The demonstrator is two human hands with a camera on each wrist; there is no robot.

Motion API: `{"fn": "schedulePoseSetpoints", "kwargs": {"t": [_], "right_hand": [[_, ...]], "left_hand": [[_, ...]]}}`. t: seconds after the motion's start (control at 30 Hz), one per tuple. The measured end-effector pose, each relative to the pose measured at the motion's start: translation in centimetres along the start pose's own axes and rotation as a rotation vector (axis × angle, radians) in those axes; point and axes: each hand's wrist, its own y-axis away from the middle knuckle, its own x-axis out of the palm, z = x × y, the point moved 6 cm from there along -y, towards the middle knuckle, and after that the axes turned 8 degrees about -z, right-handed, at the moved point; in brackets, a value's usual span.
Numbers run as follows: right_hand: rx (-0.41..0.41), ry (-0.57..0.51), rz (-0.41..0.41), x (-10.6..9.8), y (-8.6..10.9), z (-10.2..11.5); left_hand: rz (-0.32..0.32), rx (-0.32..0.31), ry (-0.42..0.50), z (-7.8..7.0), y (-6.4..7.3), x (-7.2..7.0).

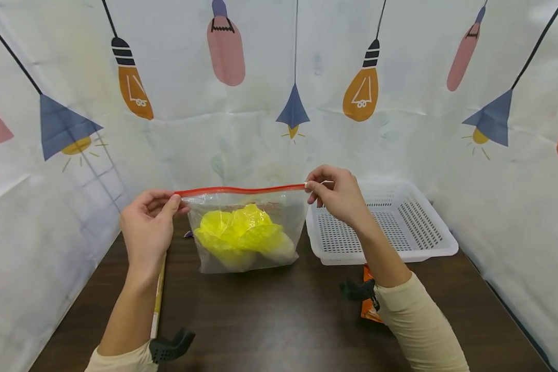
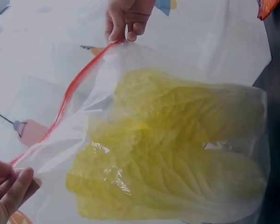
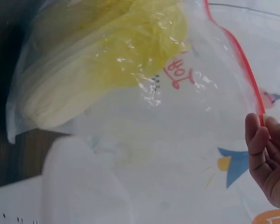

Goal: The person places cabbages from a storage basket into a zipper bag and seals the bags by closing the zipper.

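A clear zip bag (image 1: 248, 263) with a red zip strip (image 1: 242, 190) along its top hangs upright between my hands, its bottom at the tabletop. Inside lie yellow-green leaves with pale stalks, looking like napa cabbage leaves (image 2: 163, 154). My left hand (image 1: 149, 222) pinches the bag's top left corner between thumb and fingers. At the other end of the strip, my right hand (image 1: 337, 194) pinches the top right corner, seen closely in the right wrist view. The strip runs stretched from one hand to the other.
A white perforated plastic basket (image 1: 327, 256) stands behind my right forearm. Partly under that forearm lies an orange packet (image 1: 369, 312). A long thin yellowish strip (image 1: 158, 299) lies beside my left forearm. The dark wooden table (image 1: 269, 320) meets a printed white sheet (image 1: 260, 139) at the back.
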Motion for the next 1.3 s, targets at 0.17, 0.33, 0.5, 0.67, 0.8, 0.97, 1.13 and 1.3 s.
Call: {"fn": "schedulePoseSetpoints", "kwargs": {"t": [0.17,0.33,0.5,0.67,0.8,0.97,1.13,1.3], "right_hand": [[-0.045,0.015,0.001,0.4,-2.5,-0.6],[-0.051,0.043,-0.006,0.3,-2.9,-1.2],[-0.001,0.155,0.058,0.5,-0.2,-2.2],[0.011,0.259,0.137,0.5,3.5,-2.1],[-0.025,0.360,0.185,0.7,6.2,-1.8],[-0.090,0.474,0.250,1.7,9.1,-1.7],[-0.104,0.578,0.298,3.3,11.5,-2.3],[-0.124,0.653,0.378,4.9,13.2,-3.5]], "left_hand": [[0.033,-0.038,0.135,1.3,-2.5,2.3],[0.093,0.038,0.201,2.5,-3.1,3.5],[0.187,0.105,-0.065,3.8,-0.4,2.0],[0.289,0.235,-0.203,3.3,3.0,0.2],[0.403,0.324,-0.309,3.5,5.4,-0.9],[0.522,0.393,-0.435,4.1,7.9,-2.3],[0.636,0.525,-0.614,4.9,10.0,-3.4],[0.782,0.510,-0.694,6.8,11.6,-4.0]]}}
